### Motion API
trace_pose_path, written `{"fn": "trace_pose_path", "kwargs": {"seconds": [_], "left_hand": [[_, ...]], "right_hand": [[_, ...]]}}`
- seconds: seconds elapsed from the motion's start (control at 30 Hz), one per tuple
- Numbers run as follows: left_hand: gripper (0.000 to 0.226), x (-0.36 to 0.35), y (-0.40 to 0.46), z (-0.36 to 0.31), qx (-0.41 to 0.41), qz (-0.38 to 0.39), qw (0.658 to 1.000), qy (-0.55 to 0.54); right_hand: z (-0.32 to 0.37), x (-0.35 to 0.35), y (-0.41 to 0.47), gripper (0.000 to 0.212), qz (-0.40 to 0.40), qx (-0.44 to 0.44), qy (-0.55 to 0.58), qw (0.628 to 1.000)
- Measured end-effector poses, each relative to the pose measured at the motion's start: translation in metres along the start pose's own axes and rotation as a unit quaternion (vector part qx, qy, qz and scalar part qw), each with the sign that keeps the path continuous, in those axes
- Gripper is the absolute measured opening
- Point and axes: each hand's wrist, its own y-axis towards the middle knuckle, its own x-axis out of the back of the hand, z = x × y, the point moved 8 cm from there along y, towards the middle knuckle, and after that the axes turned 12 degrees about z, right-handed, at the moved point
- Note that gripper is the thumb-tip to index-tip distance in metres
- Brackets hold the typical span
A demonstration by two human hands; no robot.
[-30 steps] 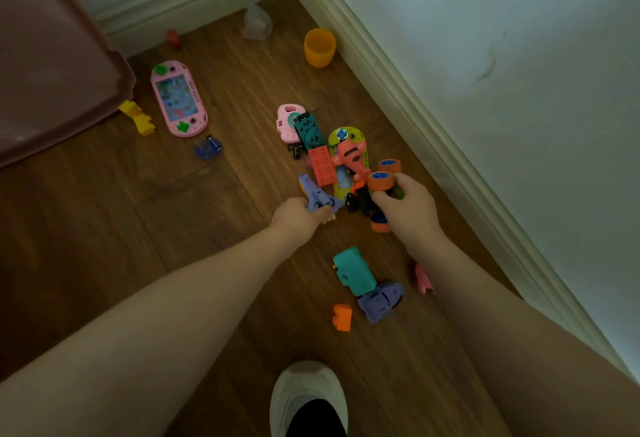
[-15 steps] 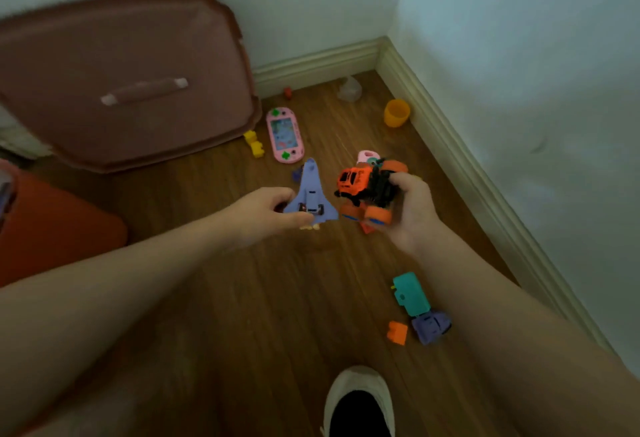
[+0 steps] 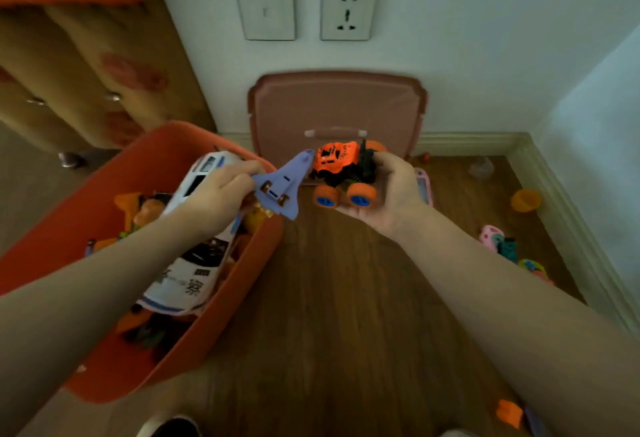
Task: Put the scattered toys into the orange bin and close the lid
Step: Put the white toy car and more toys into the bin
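Orange bin (image 3: 242, 298) below left hand (image 3: 221, 194) pinching purple shuttle (image 3: 282, 183); right hand (image 3: 388, 194) grips monster truck (image 3: 341, 169).

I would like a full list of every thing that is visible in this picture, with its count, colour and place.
bin: 1, orange, open, floor at left, toys inside
white toy car: 1, white and black, in the bin
lid: 1, dusty pink, leaning on the wall
toy shuttle: 1, purple, in the left hand, at the bin's rim
monster truck: 1, orange and black, in the right hand
cup: 1, orange, floor by the right wall
handheld game toy: 1, pink, floor behind the right hand
small toys: several, mixed colours, floor at right
orange block: 1, floor, lower right
wall switch, socket: 1 each, white
left hand: pinches the shuttle
right hand: grips the truck
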Motion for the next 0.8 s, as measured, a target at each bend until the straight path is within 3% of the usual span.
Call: {"fn": "trace_pose_path", "kwargs": {"seconds": [0.17,0.23,0.4,0.53,0.6,0.67,0.73,0.77,0.8], "left_hand": [[0.03,0.082,-0.05,0.06,0.085,-0.255,0.963,0.038],[0.03,0.101,-0.065,0.082,0.117,-0.299,0.947,0.03],[0.034,0.114,-0.08,0.142,0.216,-0.273,0.937,0.0],[0.021,0.116,-0.079,0.162,0.278,-0.207,0.934,0.081],[0.027,0.121,-0.08,0.158,0.256,-0.221,0.934,0.117],[0.039,0.121,-0.08,0.145,0.178,-0.254,0.944,0.114],[0.045,0.113,-0.078,0.134,0.107,-0.247,0.958,0.099],[0.047,0.107,-0.076,0.132,0.095,-0.231,0.963,0.098],[0.049,0.104,-0.073,0.134,0.098,-0.216,0.966,0.101]], "right_hand": [[-0.031,-0.083,0.048,0.044,0.045,-0.022,0.003,0.999],[-0.047,-0.105,0.064,0.038,0.038,-0.024,-0.004,0.999],[-0.068,-0.135,0.092,0.021,-0.008,-0.013,-0.142,0.99],[-0.073,-0.171,0.115,0.024,0.041,0.037,-0.284,0.957],[-0.079,-0.186,0.124,0.035,0.07,0.043,-0.464,0.882],[-0.087,-0.186,0.131,0.039,0.07,0.028,-0.665,0.743],[-0.099,-0.176,0.135,0.043,0.072,0.006,-0.796,0.601],[-0.105,-0.172,0.132,0.045,0.083,0.009,-0.828,0.554],[-0.108,-0.172,0.128,0.046,0.097,0.022,-0.84,0.534]]}}
